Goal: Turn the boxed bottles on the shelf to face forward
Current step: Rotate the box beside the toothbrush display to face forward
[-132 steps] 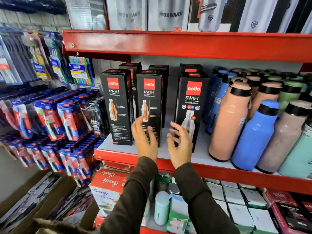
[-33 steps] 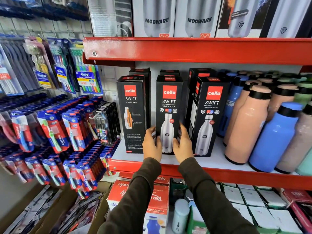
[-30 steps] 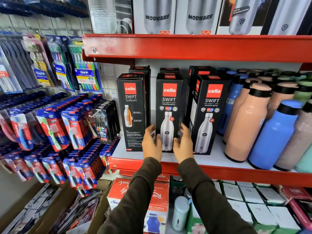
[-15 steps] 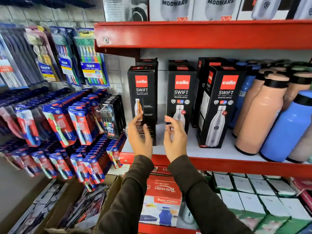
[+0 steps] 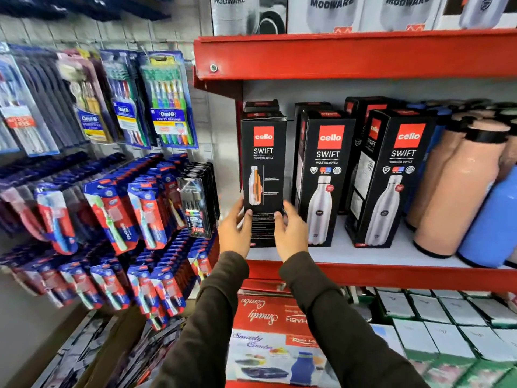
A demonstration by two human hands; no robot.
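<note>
- Red shop shelf carries black boxed bottles.
- Left hand and right hand grasp the leftmost box between their fingers, low on its sides.

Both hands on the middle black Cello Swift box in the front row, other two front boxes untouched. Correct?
Not quite. In the head view the left hand and right hand hold the leftmost black cardboard Cello Swift box, the one showing the orange cutaway bottle, not the middle one. The middle black Cello box and the right black Cello box are untouched.
</note>
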